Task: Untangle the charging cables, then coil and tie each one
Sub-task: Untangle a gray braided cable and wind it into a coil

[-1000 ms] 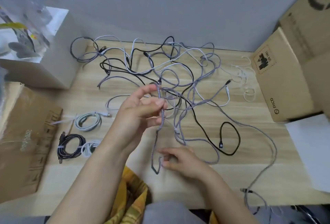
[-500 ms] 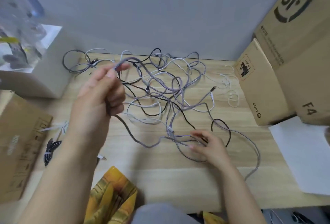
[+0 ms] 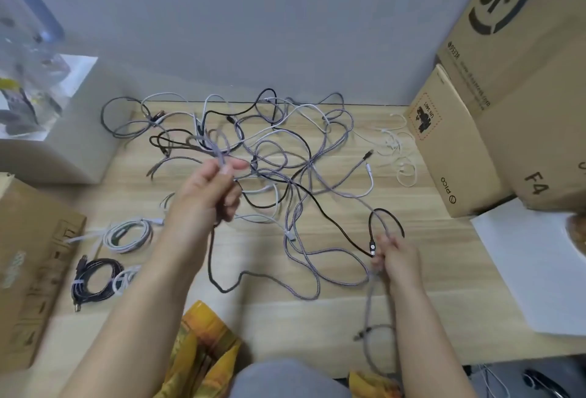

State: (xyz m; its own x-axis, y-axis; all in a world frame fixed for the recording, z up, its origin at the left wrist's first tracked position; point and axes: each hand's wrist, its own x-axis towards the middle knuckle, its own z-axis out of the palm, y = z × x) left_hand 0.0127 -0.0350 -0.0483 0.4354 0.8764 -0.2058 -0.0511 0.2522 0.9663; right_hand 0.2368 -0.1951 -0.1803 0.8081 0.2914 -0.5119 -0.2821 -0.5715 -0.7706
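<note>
Grey braided cable [image 3: 304, 251] runs between our hands: left hand [image 3: 206, 194] pinches it mid-frame, right hand [image 3: 393, 258] grips it lower right, beside the tangle [image 3: 272, 150] on the counter [image 3: 317, 318].

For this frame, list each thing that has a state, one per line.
Left hand: grips a grey braided cable, lifted.
Right hand: pinches the same cable.
Heap of grey, white and black cables: tangled.
White coiled cable: tied.
Black coiled cable: tied.
</note>
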